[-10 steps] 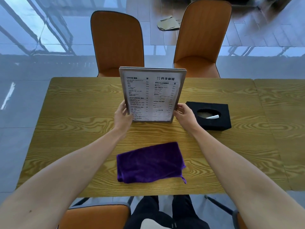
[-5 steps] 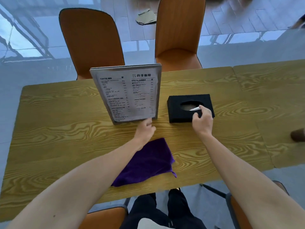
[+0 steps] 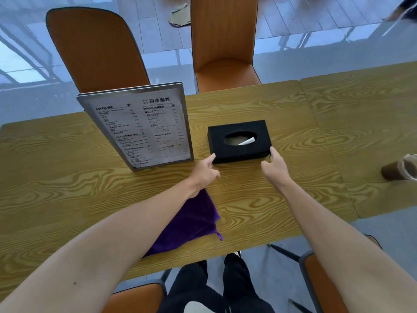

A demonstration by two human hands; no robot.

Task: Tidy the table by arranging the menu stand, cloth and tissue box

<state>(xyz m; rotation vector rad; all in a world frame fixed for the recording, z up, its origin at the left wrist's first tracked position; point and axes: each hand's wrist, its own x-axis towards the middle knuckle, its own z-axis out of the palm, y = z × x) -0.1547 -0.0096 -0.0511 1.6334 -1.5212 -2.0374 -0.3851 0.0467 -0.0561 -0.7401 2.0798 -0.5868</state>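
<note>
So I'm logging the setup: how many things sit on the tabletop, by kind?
Menu stand: 1
Tissue box: 1
Purple cloth: 1
Glass with a dark drink: 1
Total: 4

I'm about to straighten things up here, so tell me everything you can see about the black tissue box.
The black tissue box is a low rectangular box with a matte, foam-like surface. An oval opening in its top shows a white tissue poking up. It lies flat on the wooden table, right of the upright menu stand. The left hand touches its near-left corner, the right hand its near-right corner.
</note>
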